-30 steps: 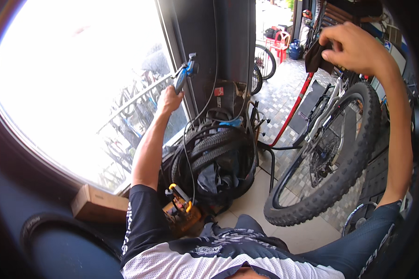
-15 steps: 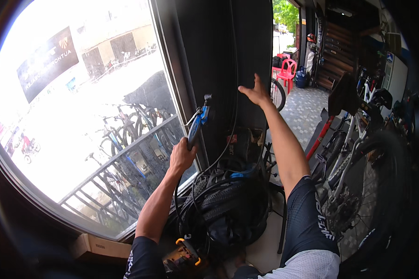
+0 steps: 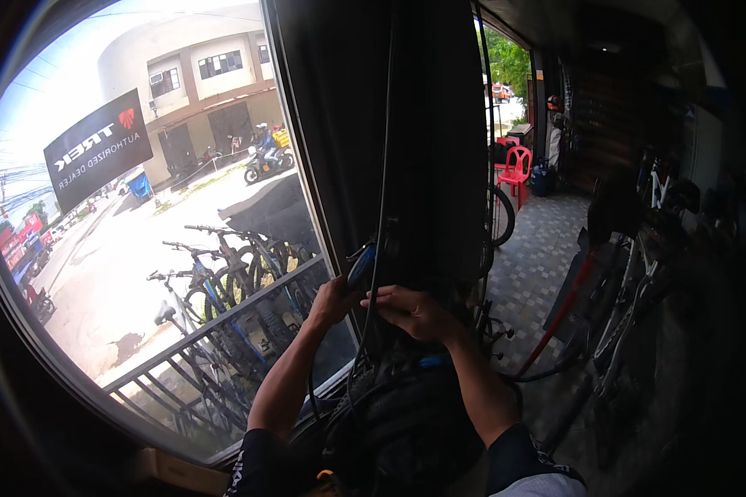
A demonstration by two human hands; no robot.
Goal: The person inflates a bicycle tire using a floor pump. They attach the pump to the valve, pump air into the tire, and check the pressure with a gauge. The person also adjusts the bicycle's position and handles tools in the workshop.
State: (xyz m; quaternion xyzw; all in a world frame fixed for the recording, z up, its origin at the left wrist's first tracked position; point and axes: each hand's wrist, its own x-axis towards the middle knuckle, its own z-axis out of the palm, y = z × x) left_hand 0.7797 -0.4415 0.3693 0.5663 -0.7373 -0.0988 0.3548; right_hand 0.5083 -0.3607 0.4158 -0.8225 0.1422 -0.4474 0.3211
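My left hand (image 3: 331, 302) is closed round the lower end of a blue and black air gun (image 3: 360, 267), held tilted beside the window frame. A metal lever shows along its side; the upper end is lost in shadow. Close to it, my right hand (image 3: 414, 313) has its fingers pinched together on a long black hose (image 3: 380, 207). This hose runs down from above, past the air gun, toward the dark heap below. Whether it joins the air gun cannot be made out.
The large window (image 3: 224, 199) fills the left, with a railing and parked bicycles outside. Dark tires (image 3: 373, 385) are heaped below my hands. Bicycles (image 3: 630, 282) stand in shadow at right. A red plastic chair (image 3: 515, 166) is by the doorway. A cardboard box (image 3: 182, 470) lies lower left.
My right hand has come down and left from an open, raised pose to pinch the hose. My left hand and the air gun are slightly lower in view. The view has shifted.
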